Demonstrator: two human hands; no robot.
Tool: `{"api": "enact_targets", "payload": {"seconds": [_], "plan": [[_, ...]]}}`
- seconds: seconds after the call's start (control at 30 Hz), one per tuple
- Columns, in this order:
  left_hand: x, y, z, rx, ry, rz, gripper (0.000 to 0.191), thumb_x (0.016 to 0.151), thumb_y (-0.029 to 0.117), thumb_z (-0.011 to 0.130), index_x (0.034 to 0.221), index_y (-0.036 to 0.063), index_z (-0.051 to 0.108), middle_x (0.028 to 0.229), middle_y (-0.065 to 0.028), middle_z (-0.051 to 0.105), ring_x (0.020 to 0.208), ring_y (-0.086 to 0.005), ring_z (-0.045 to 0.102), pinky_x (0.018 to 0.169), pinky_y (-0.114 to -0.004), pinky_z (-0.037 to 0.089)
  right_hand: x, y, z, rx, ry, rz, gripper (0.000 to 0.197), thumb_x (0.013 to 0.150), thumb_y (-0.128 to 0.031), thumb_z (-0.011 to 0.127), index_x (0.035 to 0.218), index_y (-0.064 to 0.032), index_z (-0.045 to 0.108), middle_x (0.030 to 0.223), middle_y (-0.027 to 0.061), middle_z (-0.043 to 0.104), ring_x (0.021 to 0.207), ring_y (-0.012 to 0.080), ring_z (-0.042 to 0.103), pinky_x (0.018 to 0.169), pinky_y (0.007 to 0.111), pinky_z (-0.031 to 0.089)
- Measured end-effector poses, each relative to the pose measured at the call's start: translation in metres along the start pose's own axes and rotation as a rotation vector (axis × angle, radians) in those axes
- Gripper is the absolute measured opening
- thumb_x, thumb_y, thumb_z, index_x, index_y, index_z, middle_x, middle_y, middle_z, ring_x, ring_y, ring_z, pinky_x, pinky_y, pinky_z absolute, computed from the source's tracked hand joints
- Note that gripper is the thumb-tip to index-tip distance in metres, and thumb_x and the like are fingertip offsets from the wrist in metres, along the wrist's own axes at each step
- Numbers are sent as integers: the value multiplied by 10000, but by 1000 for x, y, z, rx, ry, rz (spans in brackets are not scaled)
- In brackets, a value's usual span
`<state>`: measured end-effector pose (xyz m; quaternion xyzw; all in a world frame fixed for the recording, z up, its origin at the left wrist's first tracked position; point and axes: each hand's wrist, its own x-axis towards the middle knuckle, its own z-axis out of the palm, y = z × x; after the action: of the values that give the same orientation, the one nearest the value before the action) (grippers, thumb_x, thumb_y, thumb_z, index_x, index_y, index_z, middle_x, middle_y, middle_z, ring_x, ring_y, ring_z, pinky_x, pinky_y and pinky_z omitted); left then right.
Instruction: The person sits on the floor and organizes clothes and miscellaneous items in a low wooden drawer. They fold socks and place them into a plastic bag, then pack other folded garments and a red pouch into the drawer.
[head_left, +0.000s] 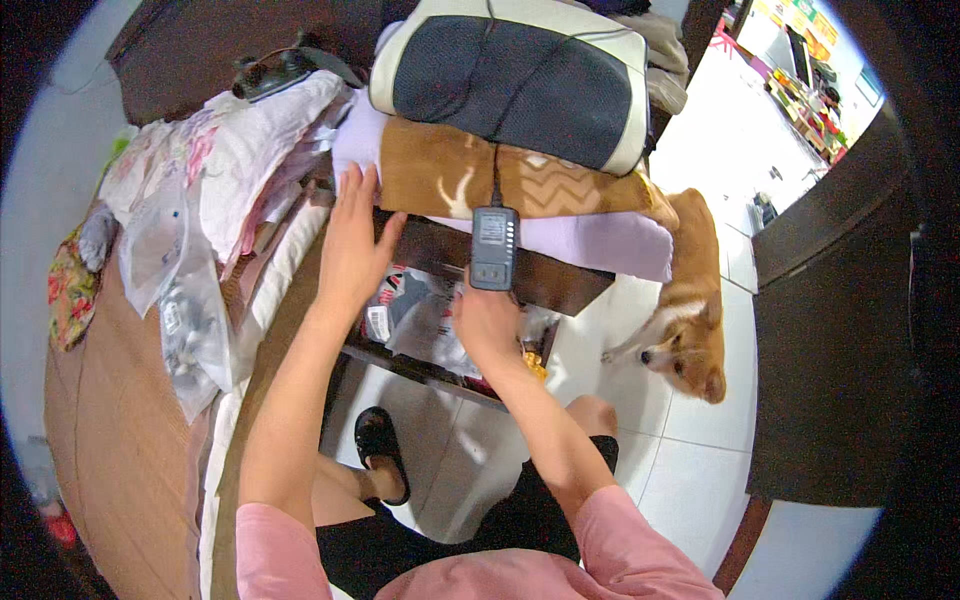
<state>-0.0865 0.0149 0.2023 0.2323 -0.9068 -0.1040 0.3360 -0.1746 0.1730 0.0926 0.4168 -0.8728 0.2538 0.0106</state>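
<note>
My left hand (351, 247) lies with thumb and fingers apart over the corner of a dark wooden cabinet (570, 283), its fingertips on a lilac cloth (358, 135). A black power strip (493, 247) on a cord hangs over the cabinet's front edge. Just below it, my right hand (487, 322) is over the pulled-out drawer (457, 386). The strip hides its fingers, so I cannot tell whether they grip anything. Plastic-wrapped packets (427, 330) fill the drawer, and a small yellow thing (535, 365) sits at its right end.
A dark mesh-covered cushion (517, 90) with a cream rim sits on a brown patterned blanket (427, 165). To the left, clothes (247, 150) and a clear plastic bag (191, 330) lie on a bed (127, 442). A brown-and-white dog (686, 322) is on the tiled floor at right.
</note>
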Motion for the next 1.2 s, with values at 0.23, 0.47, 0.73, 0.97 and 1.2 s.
{"api": "enact_targets", "payload": {"seconds": [0.23, 0.47, 0.73, 0.97, 1.2], "plan": [[27, -7, 10, 198, -64, 46, 477, 809, 186, 686, 1236, 2, 581, 1409, -254, 442, 1308, -379, 432, 1066, -406, 388, -26, -16, 22, 29, 126, 123, 217, 849, -111, 597, 1024, 3, 537, 1018, 193, 514, 917, 369, 582, 715, 467, 531], [30, -12, 7, 236, -128, 32, 534, 810, 220, 695, 1279, 5, 558, 1412, -236, 451, 1319, -372, 426, 1067, -404, 386, -61, -29, -4, 78, 98, 60, 359, 858, -120, 599, 1180, 21, 526, 1138, 171, 489, 1045, 340, 554, 783, 386, 562], [11, -17, 1, 33, -99, 114, 692, 771, 199, 763, 1368, 5, 470, 1469, -246, 371, 1375, -388, 340, 1109, -421, 329, -170, 17, 87, 1013, -330, 531, 393, 892, -267, 670, 1156, 5, 566, 1004, 98, 636, 897, 197, 608, 827, 338, 480], [15, -24, 5, 182, -55, 152, 610, 739, 150, 776, 1292, 27, 551, 1433, -217, 435, 1332, -350, 421, 1045, -406, 407, -188, 36, 87, 1696, -619, 1224, 390, 897, -371, 656, 1092, -39, 592, 966, 52, 659, 890, 174, 620, 799, 327, 474], [20, -24, 16, 235, 31, 84, 492, 682, -35, 678, 1164, 57, 636, 1383, -104, 523, 1261, -276, 518, 970, -378, 470, -182, 60, 117, 2041, -499, 1130, 341, 965, -318, 577, 1112, -11, 552, 1101, 159, 648, 973, 236, 614, 780, 359, 476]]}}
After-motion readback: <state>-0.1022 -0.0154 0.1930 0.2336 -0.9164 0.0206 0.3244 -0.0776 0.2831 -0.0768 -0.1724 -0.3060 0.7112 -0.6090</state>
